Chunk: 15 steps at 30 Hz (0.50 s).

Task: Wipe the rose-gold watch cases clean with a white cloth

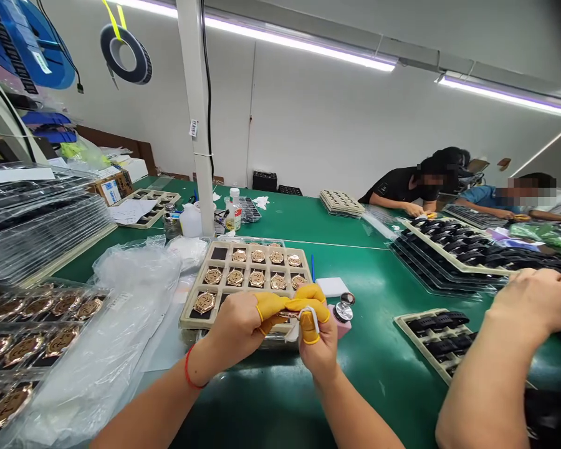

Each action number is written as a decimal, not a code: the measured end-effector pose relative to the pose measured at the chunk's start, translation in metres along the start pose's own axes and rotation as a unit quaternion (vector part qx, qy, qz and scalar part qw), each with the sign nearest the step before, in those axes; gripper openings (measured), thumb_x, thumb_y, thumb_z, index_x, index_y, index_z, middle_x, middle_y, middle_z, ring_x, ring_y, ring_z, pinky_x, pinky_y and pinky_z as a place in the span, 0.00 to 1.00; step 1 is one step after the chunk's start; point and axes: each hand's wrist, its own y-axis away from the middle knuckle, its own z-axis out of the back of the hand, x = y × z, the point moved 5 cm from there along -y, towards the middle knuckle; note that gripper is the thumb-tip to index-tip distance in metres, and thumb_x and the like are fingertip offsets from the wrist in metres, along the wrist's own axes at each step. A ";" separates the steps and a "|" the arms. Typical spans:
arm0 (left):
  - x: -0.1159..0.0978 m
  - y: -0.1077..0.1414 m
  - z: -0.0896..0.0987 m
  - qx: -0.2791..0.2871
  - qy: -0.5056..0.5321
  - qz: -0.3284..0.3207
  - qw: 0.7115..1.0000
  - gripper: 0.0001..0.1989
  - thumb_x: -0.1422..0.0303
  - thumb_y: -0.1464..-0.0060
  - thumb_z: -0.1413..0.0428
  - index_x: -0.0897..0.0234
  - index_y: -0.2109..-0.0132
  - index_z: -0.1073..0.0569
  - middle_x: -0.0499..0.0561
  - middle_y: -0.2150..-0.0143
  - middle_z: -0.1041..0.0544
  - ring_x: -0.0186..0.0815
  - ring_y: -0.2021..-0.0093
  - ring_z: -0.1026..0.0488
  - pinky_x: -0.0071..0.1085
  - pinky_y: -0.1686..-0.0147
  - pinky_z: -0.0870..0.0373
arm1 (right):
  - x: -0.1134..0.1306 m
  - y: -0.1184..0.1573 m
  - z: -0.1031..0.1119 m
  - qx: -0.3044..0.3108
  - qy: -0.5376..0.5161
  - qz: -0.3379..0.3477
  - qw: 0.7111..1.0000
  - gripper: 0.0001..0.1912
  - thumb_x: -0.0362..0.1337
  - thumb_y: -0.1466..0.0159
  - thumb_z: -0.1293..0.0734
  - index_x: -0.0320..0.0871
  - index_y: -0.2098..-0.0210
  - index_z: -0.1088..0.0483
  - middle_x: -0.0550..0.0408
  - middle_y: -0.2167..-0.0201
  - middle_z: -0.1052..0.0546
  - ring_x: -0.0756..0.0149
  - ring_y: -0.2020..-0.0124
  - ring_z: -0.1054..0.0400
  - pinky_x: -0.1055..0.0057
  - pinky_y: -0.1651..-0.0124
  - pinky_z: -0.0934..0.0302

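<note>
My left hand (pixel 243 318), with yellow finger cots and a red cord at the wrist, is closed on a small shiny piece that looks like a watch case (pixel 287 315), mostly hidden by the fingers. My right hand (pixel 318 337), also in yellow finger cots, meets it and pinches a strip of white cloth (pixel 316 317) against the piece. Both hands are over the front edge of a cream compartment tray (pixel 187 312) holding several rose-gold watch cases (pixel 235 277). One back-left compartment shows only its black bottom.
Right of my hands stands a pink bottle with a metal pump top (pixel 343 310). A plastic bag (pixel 131 312) and trays of watch cases (pixel 23 305) lie left. At right, a co-worker's forearm (pixel 490 362) reaches over a tray of black straps (pixel 437 324). Two co-workers sit beyond.
</note>
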 end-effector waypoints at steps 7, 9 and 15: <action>0.005 -0.004 0.006 0.053 0.000 -0.098 0.994 0.13 0.70 0.35 0.55 0.61 0.51 0.27 0.57 0.56 0.22 0.37 0.59 0.24 0.31 0.61 0.29 | 0.006 -0.011 -0.010 0.125 -0.100 -0.124 0.979 0.06 0.45 0.41 0.30 0.51 0.70 0.24 0.55 0.68 0.32 0.63 0.65 0.36 0.64 0.58 0.39; 0.007 -0.003 0.008 0.069 -0.068 -0.102 0.990 0.13 0.71 0.36 0.54 0.61 0.51 0.27 0.56 0.57 0.21 0.37 0.61 0.24 0.31 0.64 0.30 | 0.010 -0.015 -0.009 0.144 -0.033 -0.119 0.982 0.03 0.40 0.44 0.28 0.51 0.71 0.25 0.56 0.67 0.32 0.63 0.63 0.37 0.64 0.56 0.41; 0.010 0.000 0.004 0.076 -0.069 -0.165 0.981 0.14 0.72 0.36 0.55 0.60 0.53 0.25 0.56 0.60 0.20 0.37 0.63 0.24 0.30 0.67 0.31 | 0.030 -0.016 -0.006 0.219 0.135 -0.051 0.965 0.03 0.34 0.42 0.30 0.49 0.68 0.28 0.56 0.66 0.29 0.61 0.59 0.38 0.60 0.51 0.43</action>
